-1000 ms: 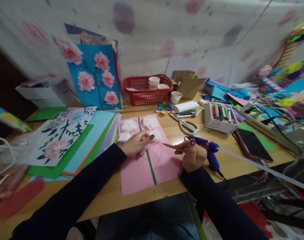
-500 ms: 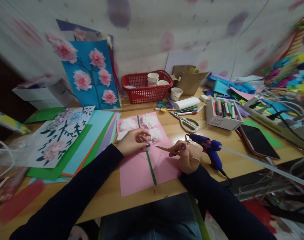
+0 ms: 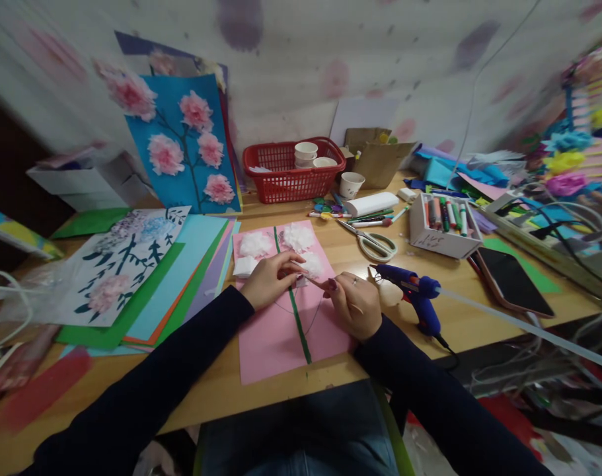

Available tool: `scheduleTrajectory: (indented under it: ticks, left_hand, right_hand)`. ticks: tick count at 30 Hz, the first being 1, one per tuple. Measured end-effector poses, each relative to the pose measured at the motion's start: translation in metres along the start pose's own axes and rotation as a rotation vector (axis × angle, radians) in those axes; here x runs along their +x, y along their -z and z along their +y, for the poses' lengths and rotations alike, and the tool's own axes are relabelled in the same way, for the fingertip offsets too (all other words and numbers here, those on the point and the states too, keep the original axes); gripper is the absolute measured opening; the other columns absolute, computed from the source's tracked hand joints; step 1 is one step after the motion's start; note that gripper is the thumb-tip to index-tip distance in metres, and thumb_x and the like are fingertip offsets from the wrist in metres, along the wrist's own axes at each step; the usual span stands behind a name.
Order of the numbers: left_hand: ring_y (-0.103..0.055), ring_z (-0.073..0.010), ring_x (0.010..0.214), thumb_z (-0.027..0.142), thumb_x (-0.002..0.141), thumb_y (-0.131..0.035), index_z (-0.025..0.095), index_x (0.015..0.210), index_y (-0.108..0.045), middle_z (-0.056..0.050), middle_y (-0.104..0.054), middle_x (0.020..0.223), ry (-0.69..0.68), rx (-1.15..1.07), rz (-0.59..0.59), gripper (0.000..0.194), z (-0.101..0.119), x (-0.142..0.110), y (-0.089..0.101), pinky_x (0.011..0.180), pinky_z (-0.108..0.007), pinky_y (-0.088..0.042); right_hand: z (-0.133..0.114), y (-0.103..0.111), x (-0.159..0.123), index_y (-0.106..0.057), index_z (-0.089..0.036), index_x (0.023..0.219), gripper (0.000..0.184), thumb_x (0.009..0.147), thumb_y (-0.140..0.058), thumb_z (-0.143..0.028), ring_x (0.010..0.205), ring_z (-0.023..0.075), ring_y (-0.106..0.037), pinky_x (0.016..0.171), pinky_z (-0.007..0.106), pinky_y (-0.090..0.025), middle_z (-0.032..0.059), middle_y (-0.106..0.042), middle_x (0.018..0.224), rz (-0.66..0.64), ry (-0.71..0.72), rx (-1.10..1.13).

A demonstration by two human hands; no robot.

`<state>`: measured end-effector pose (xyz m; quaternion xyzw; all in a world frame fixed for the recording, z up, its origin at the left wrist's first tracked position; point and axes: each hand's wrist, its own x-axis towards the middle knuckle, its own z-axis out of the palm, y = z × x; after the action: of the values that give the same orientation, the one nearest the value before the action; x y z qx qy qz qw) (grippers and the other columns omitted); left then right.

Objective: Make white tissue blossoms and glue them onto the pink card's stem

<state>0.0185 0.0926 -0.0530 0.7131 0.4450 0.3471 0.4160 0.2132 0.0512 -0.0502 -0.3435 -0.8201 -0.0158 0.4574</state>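
Observation:
A sheet of pink paper (image 3: 265, 354) lies in front of me, with a green painted stem (image 3: 299, 327) down it and fluffy white tissue tufts (image 3: 255, 244) on its upper part. My left hand (image 3: 268, 283) is over the sheet, its fingers pinched on a small piece of white tissue paper that they mostly hide. My right hand (image 3: 357, 305) is closed around a thin, pointed wooden stick (image 3: 318, 283). The stick's tip meets the left fingertips at the tissue. A folded white tissue square (image 3: 244, 266) sits at the sheet's left edge.
A blue glue gun (image 3: 419, 291) lies right of my right hand, scissors (image 3: 375, 244) behind it. Farther back are a red basket (image 3: 293, 182), a paper cup (image 3: 351, 185) and a marker box (image 3: 444, 231). Coloured papers (image 3: 182, 291) lie left; a phone (image 3: 513, 281) lies right.
My right hand has moved left and slightly up, bringing the stick's tip to the left fingertips. My left hand has shifted slightly right, still pinching the tissue.

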Motion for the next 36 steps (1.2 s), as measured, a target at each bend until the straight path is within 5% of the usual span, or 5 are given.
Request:
scheduleTrajectory:
  ticks: [5,9,12,26,36]
  left_hand:
    - [-0.066,-0.0224,0.094,0.008,0.074,-0.066,0.017,0.103,-0.062,-0.008,-0.07,0.104,-0.071,0.114,0.024,0.03,0.005,-0.006,0.007,0.086,-0.04,-0.053]
    - [-0.051,-0.0332,0.121,0.024,0.064,-0.083,0.017,0.119,-0.055,-0.015,-0.057,0.125,-0.155,0.315,0.007,0.062,0.0,-0.012,0.014,0.103,-0.052,-0.04]
    - [-0.046,-0.034,0.128,0.032,0.068,-0.081,0.018,0.131,-0.045,-0.017,-0.051,0.134,-0.187,0.399,-0.074,0.074,-0.008,-0.013,0.016,0.106,-0.053,-0.037]
    - [-0.041,-0.0359,0.136,0.034,0.073,-0.077,0.016,0.139,-0.037,-0.023,-0.045,0.145,-0.179,0.418,-0.126,0.078,-0.011,-0.014,0.016,0.109,-0.055,-0.034]
    - [-0.046,-0.0361,0.132,0.031,0.071,-0.079,0.017,0.139,-0.04,-0.021,-0.05,0.141,-0.163,0.433,-0.092,0.079,-0.007,-0.016,0.015,0.107,-0.055,-0.038]
  right_hand:
    - [0.002,-0.003,0.0,-0.059,-0.02,0.073,0.036,0.099,-0.035,-0.017,0.054,0.016,-0.056,0.053,0.028,-0.04,0.0044,-0.063,0.058,-0.025,-0.004,-0.053]
    - [0.005,-0.005,0.0,-0.059,-0.02,0.074,0.033,0.098,-0.036,-0.017,0.055,0.0163,-0.058,0.055,0.027,-0.041,0.0043,-0.063,0.059,-0.058,-0.002,-0.066]
    - [0.005,-0.006,0.0,-0.057,-0.021,0.073,0.032,0.098,-0.038,-0.017,0.056,0.0168,-0.057,0.055,0.028,-0.041,0.004,-0.062,0.059,-0.084,-0.01,-0.071]
    - [0.003,-0.013,0.003,-0.046,-0.024,0.063,0.033,0.095,-0.045,-0.015,0.058,0.0169,-0.051,0.057,0.028,-0.039,0.0014,-0.053,0.059,-0.103,-0.015,-0.044]
    - [-0.001,-0.007,-0.001,-0.06,-0.021,0.069,0.028,0.091,-0.046,-0.011,0.059,0.0175,-0.059,0.057,0.029,-0.046,0.0052,-0.063,0.064,-0.01,0.033,-0.019]
